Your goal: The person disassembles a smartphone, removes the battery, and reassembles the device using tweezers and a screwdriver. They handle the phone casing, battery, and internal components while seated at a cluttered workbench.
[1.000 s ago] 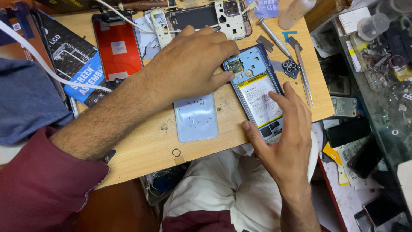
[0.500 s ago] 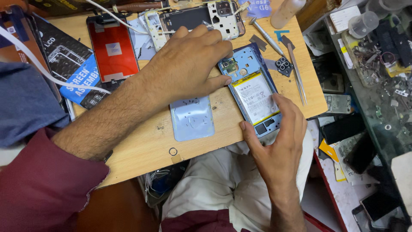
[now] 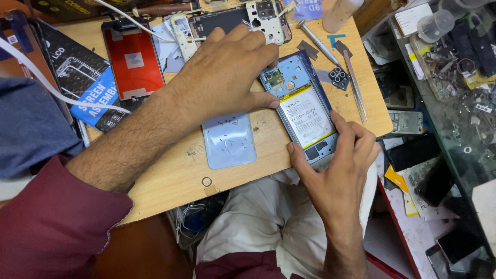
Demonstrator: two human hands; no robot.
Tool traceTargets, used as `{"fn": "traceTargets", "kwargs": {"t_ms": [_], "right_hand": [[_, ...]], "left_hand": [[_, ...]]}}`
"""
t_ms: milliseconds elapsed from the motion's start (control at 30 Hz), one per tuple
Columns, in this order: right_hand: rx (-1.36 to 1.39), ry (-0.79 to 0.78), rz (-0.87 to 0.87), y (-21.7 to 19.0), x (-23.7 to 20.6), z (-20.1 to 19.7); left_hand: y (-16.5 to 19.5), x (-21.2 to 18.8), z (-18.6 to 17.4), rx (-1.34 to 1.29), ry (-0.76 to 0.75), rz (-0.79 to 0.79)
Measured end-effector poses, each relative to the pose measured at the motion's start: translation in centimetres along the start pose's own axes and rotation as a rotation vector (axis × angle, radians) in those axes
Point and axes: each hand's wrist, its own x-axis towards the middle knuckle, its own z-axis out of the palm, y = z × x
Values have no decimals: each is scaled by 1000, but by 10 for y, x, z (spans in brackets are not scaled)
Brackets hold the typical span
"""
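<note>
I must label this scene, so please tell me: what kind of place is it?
Probably a phone repair bench. Both hands hold an opened blue phone with its battery showing; tweezers and a red phone screen lie on the wooden board.

On the wooden board point(image 3: 170, 170) an opened phone point(image 3: 302, 111) lies between a back cover point(image 3: 229, 140) at its left and tweezers point(image 3: 355, 87) at its right.
</note>
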Motion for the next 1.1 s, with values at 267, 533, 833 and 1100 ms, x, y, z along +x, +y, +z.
{"fn": "traceTargets", "kwargs": {"t_ms": [267,533,833,1100], "right_hand": [[-150,-95,60,-7,8,-14],[40,-159,7,0,23,-17],[152,-135,12,4,26,-25],[666,-88,29,31,22,-25]], "left_hand": [[-2,-3,8,-92,15,-7],[-16,6,22,-209,-56,-55],[-20,6,15,-226,120,61],[10,15,0,-1318,-95,-46]]}}
